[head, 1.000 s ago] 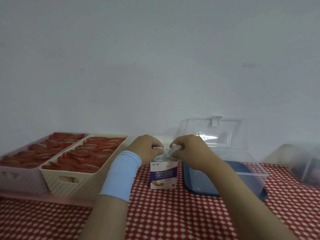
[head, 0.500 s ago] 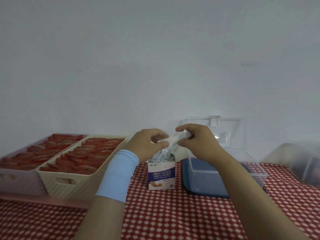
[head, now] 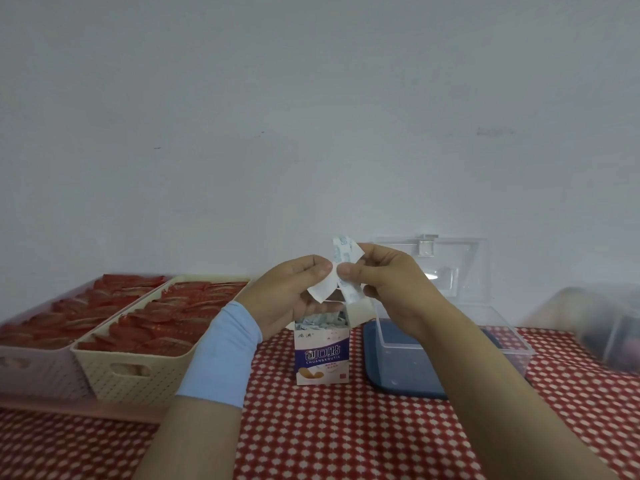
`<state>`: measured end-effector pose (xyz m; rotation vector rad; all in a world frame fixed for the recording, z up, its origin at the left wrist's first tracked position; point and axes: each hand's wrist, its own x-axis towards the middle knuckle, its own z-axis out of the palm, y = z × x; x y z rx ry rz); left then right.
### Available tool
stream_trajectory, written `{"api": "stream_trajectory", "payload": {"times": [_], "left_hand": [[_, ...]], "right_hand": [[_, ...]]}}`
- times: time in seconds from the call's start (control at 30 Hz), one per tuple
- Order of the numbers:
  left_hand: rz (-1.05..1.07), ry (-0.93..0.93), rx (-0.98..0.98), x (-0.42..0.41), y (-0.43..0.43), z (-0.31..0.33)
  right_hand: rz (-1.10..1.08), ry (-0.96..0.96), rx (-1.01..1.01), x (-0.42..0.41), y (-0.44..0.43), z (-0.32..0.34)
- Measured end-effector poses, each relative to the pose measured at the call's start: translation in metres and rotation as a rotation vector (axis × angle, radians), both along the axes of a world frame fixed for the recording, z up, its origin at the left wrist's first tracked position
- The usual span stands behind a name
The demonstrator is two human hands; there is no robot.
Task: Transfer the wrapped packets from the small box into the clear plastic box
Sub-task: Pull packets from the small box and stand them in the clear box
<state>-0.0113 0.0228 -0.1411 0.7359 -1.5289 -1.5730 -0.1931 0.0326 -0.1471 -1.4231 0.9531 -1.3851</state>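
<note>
Your right forearm (head: 491,386) covered the near side of the clear plastic box (head: 512,344), so you could not tell whether any packets lay inside. The left edge of the frame cut off the pink basket (head: 31,362), and the container (head: 609,327) at the right edge was blurred and cropped. Your left hand (head: 287,296) hid part of the small box (head: 320,355) opening.

A plain home-like sorting corner: a tabletop (head: 346,438) under red-and-white checked cloth against a bare white wall (head: 311,116), with woven storage baskets (head: 131,372) of red packets.
</note>
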Motion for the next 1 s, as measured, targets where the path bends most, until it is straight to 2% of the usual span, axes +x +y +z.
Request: {"api": "stream_trajectory", "payload": {"times": [0.1,0.37,0.47,0.6,0.67,0.73,0.8,0.83,0.93,1.0], "left_hand": [[-0.055,0.115,0.043,0.003,-0.002,-0.003],[-0.061,0.050,0.012,0.007,-0.007,-0.008],[-0.084,0.044,0.023,0.008,-0.007,-0.008],[-0.011,0.010,0.005,0.011,-0.006,-0.008],[0.096,0.029,-0.014,0.017,-0.009,-0.008],[0.278,0.021,-0.047,0.024,-0.014,-0.009],[0.415,-0.029,-0.072,0.028,-0.017,-0.010],[0.437,-0.046,-0.074,0.028,-0.018,-0.012],[0.448,-0.124,-0.097,0.024,-0.018,-0.016],[0.488,-0.200,-0.162,0.021,-0.020,-0.018]], "right_hand": [[0.004,-0.026,0.031,0.005,0.000,0.000],[0.122,-0.076,0.113,0.009,0.001,-0.002],[0.079,-0.019,0.088,0.011,0.002,-0.002],[0.020,0.081,0.034,0.013,0.003,-0.002],[-0.100,0.228,-0.006,0.011,0.000,-0.005],[-0.268,0.593,-0.083,0.010,-0.004,-0.013],[-0.313,0.959,-0.132,0.014,-0.006,-0.022],[-0.306,1.065,-0.146,0.018,-0.006,-0.026],[-0.342,1.136,-0.217,0.026,-0.005,-0.030],[-0.345,0.996,-0.180,0.022,-0.008,-0.028]]}}
